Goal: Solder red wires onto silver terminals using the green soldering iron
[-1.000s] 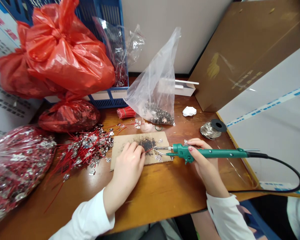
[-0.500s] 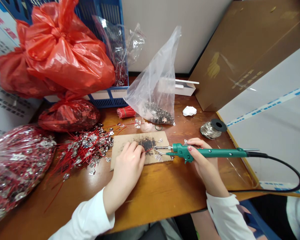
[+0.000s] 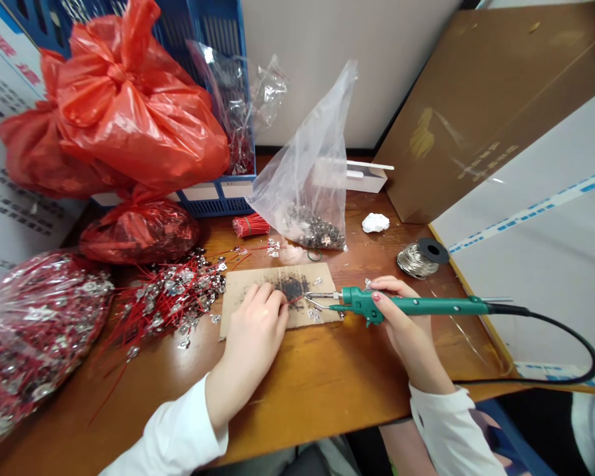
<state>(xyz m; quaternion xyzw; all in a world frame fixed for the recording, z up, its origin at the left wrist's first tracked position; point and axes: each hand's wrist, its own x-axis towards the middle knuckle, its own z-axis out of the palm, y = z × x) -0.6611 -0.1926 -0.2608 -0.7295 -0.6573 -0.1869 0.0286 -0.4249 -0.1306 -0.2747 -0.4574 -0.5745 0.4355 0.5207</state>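
Observation:
My right hand (image 3: 404, 311) is closed round the green soldering iron (image 3: 426, 305), whose tip points left over the scorched cardboard (image 3: 242, 280). My left hand (image 3: 258, 324) rests on the cardboard's left part with fingers pinched on a thin red wire (image 3: 295, 299). The wire's end meets the iron's tip and the thin feed tube by it. Small metal tabs (image 3: 314, 316) lie on the cardboard below the tip. Left of the cardboard is a heap of red wires with metal tabs (image 3: 173, 291).
A solder spool (image 3: 419, 258) stands at right, near a white crumpled lump (image 3: 375, 223). Behind the cardboard are a clear bag of metal parts (image 3: 312, 225) and a red wire bundle (image 3: 250, 225). Red bags (image 3: 143, 132) and a blue crate (image 3: 218, 192) fill the back left.
The view has shifted very slightly. Both hands, the soldering iron and the wire stay almost where they were.

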